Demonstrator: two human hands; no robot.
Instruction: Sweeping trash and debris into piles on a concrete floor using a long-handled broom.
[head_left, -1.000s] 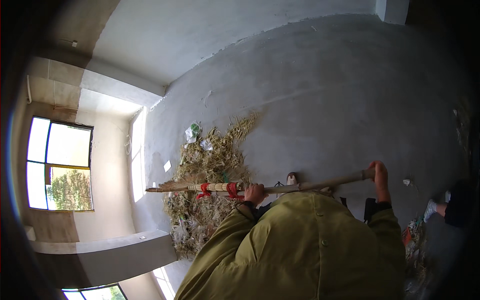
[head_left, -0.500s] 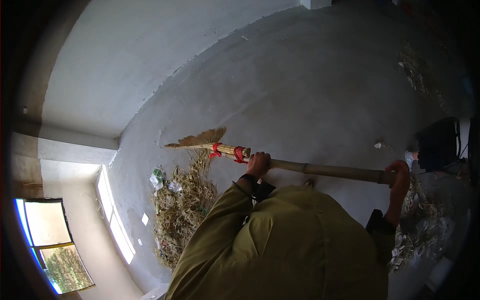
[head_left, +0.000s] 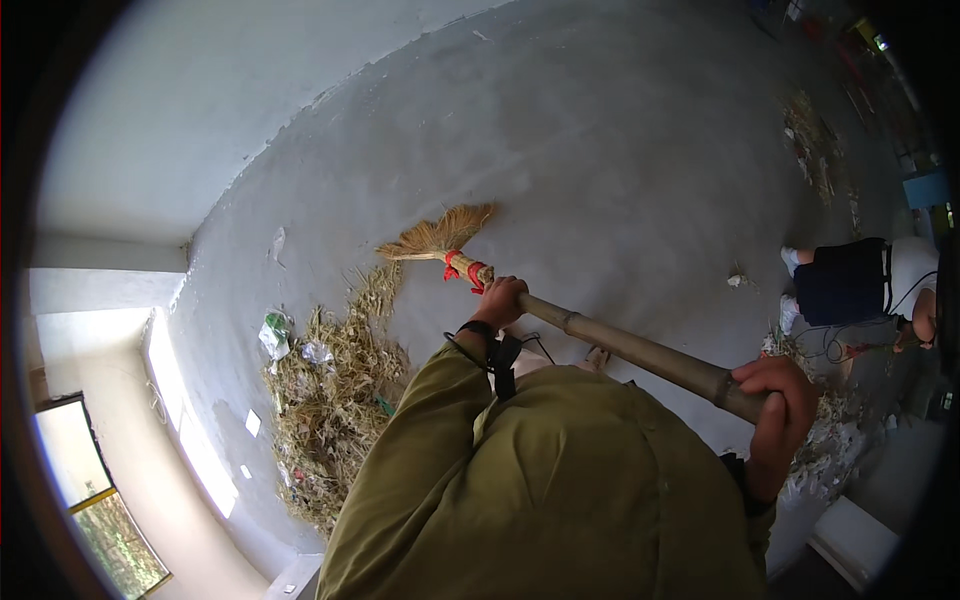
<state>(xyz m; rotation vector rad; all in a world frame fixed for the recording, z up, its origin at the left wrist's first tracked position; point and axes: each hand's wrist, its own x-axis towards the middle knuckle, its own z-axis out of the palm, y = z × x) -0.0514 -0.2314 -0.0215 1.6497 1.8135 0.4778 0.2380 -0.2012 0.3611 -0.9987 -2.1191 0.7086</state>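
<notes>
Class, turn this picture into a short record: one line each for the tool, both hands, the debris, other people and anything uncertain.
Tool: broom with fanned bristles and red ties
Left hand: grips the handle near the ties
Right hand: grips the handle's far end
Debris: straw-like pile, left of the handle
Other people: one person, right side
Uncertain: whether the bristles touch the floor

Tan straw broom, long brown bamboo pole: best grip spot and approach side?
Likely the brown bamboo pole between the left hand and right hand, from above: that stretch is bare, long and slender, whereas the tan straw head fans out.
</notes>
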